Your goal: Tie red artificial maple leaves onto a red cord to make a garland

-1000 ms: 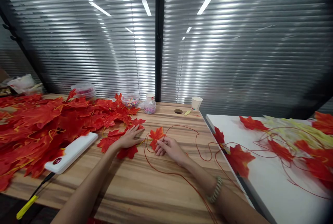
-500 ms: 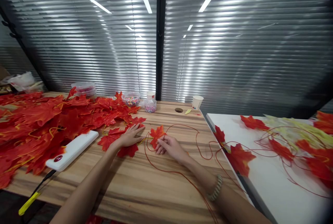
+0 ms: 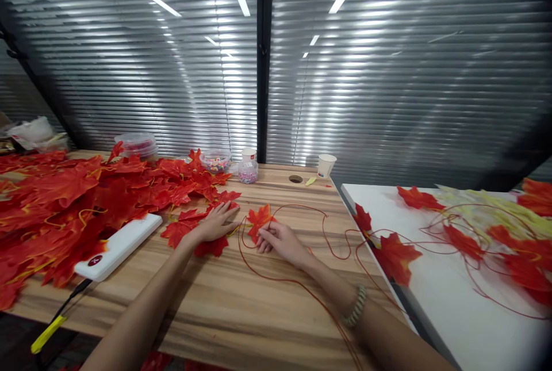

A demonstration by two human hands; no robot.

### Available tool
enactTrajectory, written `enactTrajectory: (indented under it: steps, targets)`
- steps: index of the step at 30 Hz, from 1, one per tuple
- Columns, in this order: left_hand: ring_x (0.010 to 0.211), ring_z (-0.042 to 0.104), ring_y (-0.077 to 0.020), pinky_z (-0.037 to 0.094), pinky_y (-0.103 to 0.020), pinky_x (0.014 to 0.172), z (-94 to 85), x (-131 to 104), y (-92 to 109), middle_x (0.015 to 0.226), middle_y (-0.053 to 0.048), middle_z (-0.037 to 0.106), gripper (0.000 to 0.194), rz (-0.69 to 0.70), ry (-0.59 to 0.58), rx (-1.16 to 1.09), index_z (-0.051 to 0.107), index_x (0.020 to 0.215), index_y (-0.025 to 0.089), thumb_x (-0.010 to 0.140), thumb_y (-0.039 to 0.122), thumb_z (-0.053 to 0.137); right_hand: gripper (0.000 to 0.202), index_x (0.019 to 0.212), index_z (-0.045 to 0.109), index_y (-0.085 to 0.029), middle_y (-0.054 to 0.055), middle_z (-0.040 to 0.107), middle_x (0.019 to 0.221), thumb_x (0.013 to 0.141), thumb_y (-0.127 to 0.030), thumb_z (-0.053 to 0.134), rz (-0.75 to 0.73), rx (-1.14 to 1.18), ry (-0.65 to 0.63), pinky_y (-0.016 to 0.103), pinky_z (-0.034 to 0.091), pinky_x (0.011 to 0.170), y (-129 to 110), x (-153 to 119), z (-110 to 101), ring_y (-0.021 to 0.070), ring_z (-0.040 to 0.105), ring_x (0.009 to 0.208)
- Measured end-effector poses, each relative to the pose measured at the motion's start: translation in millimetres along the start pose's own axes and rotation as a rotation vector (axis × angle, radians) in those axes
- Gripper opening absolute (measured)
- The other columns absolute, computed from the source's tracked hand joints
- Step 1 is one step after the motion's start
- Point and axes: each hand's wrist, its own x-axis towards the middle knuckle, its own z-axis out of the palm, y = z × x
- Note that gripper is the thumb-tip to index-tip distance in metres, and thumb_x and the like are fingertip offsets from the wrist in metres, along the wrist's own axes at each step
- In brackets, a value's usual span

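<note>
My left hand (image 3: 215,224) lies flat with fingers spread over a few red maple leaves (image 3: 183,228) on the wooden table. To its right, my right hand (image 3: 276,240) has its fingers pinched together at the edge of an orange-red leaf (image 3: 258,221); what sits between the fingertips is too small to make out. A thin red cord (image 3: 284,280) loops around this leaf, passes near my right hand and runs down to the table's front edge. More of the cord trails to the right.
A large heap of red leaves (image 3: 64,187) covers the left side, beside a white power bank (image 3: 121,247). Bead tubs (image 3: 248,172) and a paper cup (image 3: 326,166) stand at the back. A white table (image 3: 457,325) on the right holds leaves and cord.
The view has tilted slightly, so the table appears a little higher. Both hands keep almost the same places and poses.
</note>
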Motion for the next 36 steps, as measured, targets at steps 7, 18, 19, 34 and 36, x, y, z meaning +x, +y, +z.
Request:
enactTrajectory:
  steps: [7, 18, 19, 34, 36]
  targets:
    - [0.132, 0.007, -0.0265, 0.01, -0.044, 0.105, 3.5, 1, 3, 0.144, -0.008, 0.016, 0.069, -0.008, 0.017, 0.029, 0.026, 0.135, 0.024, 0.078, 0.064, 0.026, 0.044, 0.073, 0.051, -0.013, 0.003, 0.059, 0.063, 0.072, -0.057, 0.05, 0.006, -0.022, 0.002, 0.025, 0.047, 0.054, 0, -1, 0, 0.0111, 0.058, 0.054]
    - [0.132, 0.009, -0.0267, 0.011, -0.043, 0.105, 9.4, 4, 0, 0.144, -0.007, 0.02, 0.069, -0.003, 0.05, 0.041, 0.026, 0.135, 0.025, 0.078, 0.064, 0.024, 0.04, 0.074, 0.053, -0.014, 0.003, 0.059, 0.067, 0.074, -0.054, 0.051, -0.002, -0.028, -0.009, 0.026, 0.048, 0.056, -3, -3, 0, 0.0115, 0.058, 0.056]
    - [0.132, 0.008, -0.0268, 0.01, -0.043, 0.105, 9.4, 4, -1, 0.144, -0.008, 0.019, 0.069, -0.005, 0.048, 0.043, 0.026, 0.135, 0.025, 0.078, 0.065, 0.024, 0.04, 0.074, 0.053, -0.014, 0.003, 0.059, 0.067, 0.074, -0.054, 0.051, -0.002, -0.03, -0.008, 0.026, 0.048, 0.056, -3, -3, 0, 0.0116, 0.058, 0.056]
    - [0.132, 0.009, -0.0268, 0.011, -0.043, 0.104, 12.2, 5, -3, 0.144, -0.008, 0.019, 0.067, 0.006, 0.046, 0.09, 0.025, 0.135, 0.025, 0.08, 0.062, 0.022, 0.035, 0.073, 0.052, -0.015, 0.003, 0.059, 0.066, 0.075, -0.05, 0.051, -0.009, -0.048, -0.008, 0.028, 0.048, 0.057, -4, -3, 2, 0.0125, 0.058, 0.056]
    - [0.132, 0.009, -0.0267, 0.011, -0.043, 0.104, 13.0, 6, -4, 0.144, -0.008, 0.019, 0.068, 0.009, 0.05, 0.094, 0.025, 0.135, 0.025, 0.08, 0.063, 0.022, 0.035, 0.073, 0.051, -0.015, 0.003, 0.059, 0.066, 0.075, -0.051, 0.051, -0.011, -0.051, -0.009, 0.028, 0.048, 0.057, -4, -4, 1, 0.0122, 0.058, 0.056]
